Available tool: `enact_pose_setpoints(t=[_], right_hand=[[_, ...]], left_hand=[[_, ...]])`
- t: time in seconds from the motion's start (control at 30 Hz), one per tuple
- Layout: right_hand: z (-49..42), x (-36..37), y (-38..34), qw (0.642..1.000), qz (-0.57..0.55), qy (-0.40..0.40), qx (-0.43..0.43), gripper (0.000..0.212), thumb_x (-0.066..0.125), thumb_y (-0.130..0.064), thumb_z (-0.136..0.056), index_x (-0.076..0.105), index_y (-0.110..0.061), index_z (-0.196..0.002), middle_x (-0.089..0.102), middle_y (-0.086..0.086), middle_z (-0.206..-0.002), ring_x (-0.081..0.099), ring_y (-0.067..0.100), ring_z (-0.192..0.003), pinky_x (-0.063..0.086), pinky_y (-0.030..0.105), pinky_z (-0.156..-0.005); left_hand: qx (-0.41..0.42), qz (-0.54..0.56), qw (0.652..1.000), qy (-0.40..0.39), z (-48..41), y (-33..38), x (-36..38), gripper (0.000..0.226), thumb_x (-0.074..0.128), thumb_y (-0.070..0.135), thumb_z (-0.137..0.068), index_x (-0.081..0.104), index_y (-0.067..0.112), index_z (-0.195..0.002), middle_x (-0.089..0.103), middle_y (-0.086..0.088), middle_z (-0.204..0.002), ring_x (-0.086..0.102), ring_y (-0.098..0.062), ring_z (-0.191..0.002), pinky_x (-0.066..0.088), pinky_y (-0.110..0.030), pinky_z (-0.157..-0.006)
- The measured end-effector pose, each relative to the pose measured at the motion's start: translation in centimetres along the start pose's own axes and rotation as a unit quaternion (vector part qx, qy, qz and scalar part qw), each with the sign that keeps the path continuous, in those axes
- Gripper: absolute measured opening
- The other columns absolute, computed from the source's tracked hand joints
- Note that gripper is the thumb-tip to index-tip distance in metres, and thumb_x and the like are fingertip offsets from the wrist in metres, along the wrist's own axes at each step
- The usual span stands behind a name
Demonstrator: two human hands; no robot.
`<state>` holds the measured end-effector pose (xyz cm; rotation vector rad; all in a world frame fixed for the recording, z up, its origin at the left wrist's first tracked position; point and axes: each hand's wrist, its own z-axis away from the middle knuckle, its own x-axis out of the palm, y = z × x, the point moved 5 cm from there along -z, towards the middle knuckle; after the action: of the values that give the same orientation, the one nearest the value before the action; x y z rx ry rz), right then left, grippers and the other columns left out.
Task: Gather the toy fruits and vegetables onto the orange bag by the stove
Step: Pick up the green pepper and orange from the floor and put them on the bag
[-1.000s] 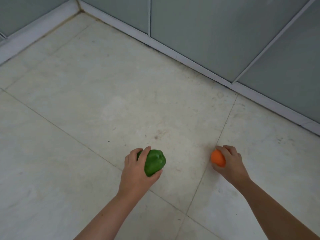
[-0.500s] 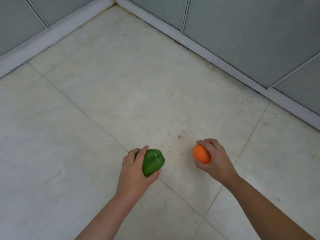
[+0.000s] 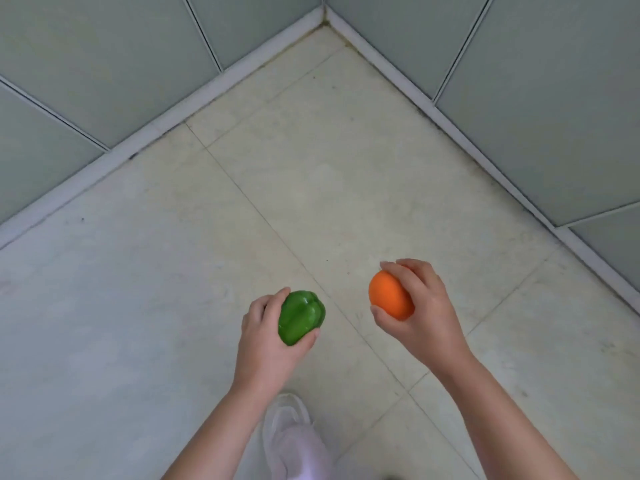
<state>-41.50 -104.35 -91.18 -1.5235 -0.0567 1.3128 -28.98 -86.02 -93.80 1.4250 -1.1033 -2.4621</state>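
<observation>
My left hand (image 3: 268, 344) grips a glossy green toy bell pepper (image 3: 300, 317), fingers curled round its left side and thumb under it. My right hand (image 3: 420, 311) holds a round toy orange (image 3: 389, 299), fingers over the top and thumb beneath. Both hands are held above a pale tiled floor (image 3: 173, 271), roughly level with each other and a short gap apart. The orange bag and the stove are out of view.
A room corner (image 3: 323, 20) lies ahead, where two grey-green panelled walls (image 3: 554, 81) meet above a white skirting strip (image 3: 138, 140). My white shoe and trouser leg (image 3: 291, 434) show at the bottom between my forearms.
The view has swung left, bringing the room corner to the centre. Both hands keep their toys; the right hand has risen and shows more of the orange. My shoe has come into view.
</observation>
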Motion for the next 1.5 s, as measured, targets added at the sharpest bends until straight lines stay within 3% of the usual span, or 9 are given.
enact_pose_setpoints(t=[0.23, 0.37, 0.53, 0.67, 0.77, 0.9, 1.03, 1.3, 1.5], right_hand=[[2.1, -8.2, -11.3, 0.998, -0.058, 0.007, 0.010, 0.057, 0.079, -0.017, -0.066, 0.056, -0.020, -0.117, 0.046, -0.003, -0.111, 0.047, 0.017, -0.105, 0.039, 0.029, -0.088], [3.7, -13.6, -17.0, 0.998, -0.063, 0.010, 0.002, 0.059, 0.072, -0.032, -0.063, 0.054, -0.021, -0.118, 0.046, -0.006, -0.111, 0.048, 0.015, -0.105, 0.040, 0.028, -0.089], [6.0, -20.7, -22.2, 0.997, -0.069, 0.044, 0.000, 0.061, 0.070, -0.035, -0.062, 0.051, -0.024, -0.119, 0.045, -0.010, -0.114, 0.047, 0.012, -0.107, 0.035, 0.023, -0.088], [7.3, -26.3, -26.4, 0.990, -0.114, 0.088, -0.008, 0.057, 0.078, -0.028, -0.065, 0.048, -0.036, -0.114, 0.044, -0.021, -0.109, 0.045, -0.006, -0.101, 0.030, 0.001, -0.081], [7.7, -30.3, -30.0, 0.976, -0.177, 0.125, -0.005, 0.055, 0.072, -0.036, -0.064, 0.044, -0.045, -0.110, 0.041, -0.028, -0.112, 0.042, -0.019, -0.099, 0.030, -0.004, -0.076], [8.8, -35.2, -34.2, 0.967, -0.206, 0.148, -0.033, 0.054, 0.070, -0.039, -0.063, 0.046, -0.045, -0.111, 0.042, -0.029, -0.114, 0.043, -0.017, -0.100, 0.034, -0.002, -0.074], [10.7, -39.8, -37.6, 0.963, -0.197, 0.169, -0.070, 0.052, 0.073, -0.033, -0.065, 0.048, -0.043, -0.109, 0.042, -0.026, -0.115, 0.044, -0.010, -0.102, 0.032, -0.003, -0.074], [15.4, -47.5, -43.5, 0.948, -0.182, 0.206, -0.159, 0.052, 0.069, -0.030, -0.062, 0.050, -0.039, -0.110, 0.046, -0.020, -0.117, 0.044, -0.010, -0.104, 0.033, -0.001, -0.077], [19.1, -53.2, -46.7, 0.939, -0.112, 0.247, -0.213, 0.056, 0.068, -0.041, -0.061, 0.054, -0.033, -0.115, 0.047, -0.018, -0.118, 0.047, 0.000, -0.103, 0.034, 0.000, -0.077]], left_hand=[[-0.078, 0.078, 0.987, 0.115, 6.6, 8.4, -11.6, 0.072, 0.084, 0.026, -0.061, 0.053, 0.018, -0.125, 0.047, 0.005, -0.117, 0.051, -0.018, -0.111, 0.037, -0.027, -0.087], [-0.107, 0.114, 0.976, 0.150, 9.8, 13.2, -16.3, 0.069, 0.084, 0.023, -0.061, 0.054, 0.021, -0.123, 0.047, 0.011, -0.116, 0.050, -0.011, -0.108, 0.036, -0.022, -0.083], [-0.085, 0.150, 0.972, 0.159, 12.1, 20.1, -20.9, 0.067, 0.086, 0.023, -0.058, 0.056, 0.024, -0.118, 0.050, 0.012, -0.112, 0.050, -0.005, -0.101, 0.031, 0.003, -0.074], [-0.047, 0.185, 0.965, 0.179, 13.6, 25.8, -24.3, 0.066, 0.086, 0.023, -0.058, 0.055, 0.030, -0.115, 0.048, 0.023, -0.109, 0.049, 0.008, -0.098, 0.030, 0.005, -0.075], [-0.041, 0.246, 0.952, 0.177, 14.4, 29.7, -26.5, 0.064, 0.085, 0.021, -0.060, 0.051, 0.037, -0.112, 0.049, 0.024, -0.108, 0.044, 0.025, -0.093, 0.031, 0.005, -0.071], [-0.017, 0.315, 0.935, 0.161, 15.6, 34.5, -29.8, 0.061, 0.083, 0.024, -0.063, 0.052, 0.036, -0.114, 0.056, 0.011, -0.115, 0.049, 0.013, -0.100, 0.036, 0.002, -0.072], [0.034, 0.336, 0.925, 0.177, 17.1, 39.1, -33.9, 0.065, 0.075, 0.046, -0.055, 0.052, 0.037, -0.115, 0.057, 0.008, -0.119, 0.053, -0.004, -0.108, 0.041, -0.014, -0.082], [0.106, 0.350, 0.910, 0.198, 21.2, 46.1, -39.6, 0.075, 0.070, 0.062, -0.049, 0.055, 0.036, -0.117, 0.058, 0.009, -0.119, 0.054, -0.008, -0.110, 0.046, -0.034, -0.093], [0.176, 0.326, 0.913, 0.170, 24.9, 50.7, -43.0, 0.060, 0.072, 0.060, -0.048, 0.054, 0.052, -0.105, 0.058, 0.013, -0.114, 0.055, -0.003, -0.105, 0.046, -0.024, -0.085]])
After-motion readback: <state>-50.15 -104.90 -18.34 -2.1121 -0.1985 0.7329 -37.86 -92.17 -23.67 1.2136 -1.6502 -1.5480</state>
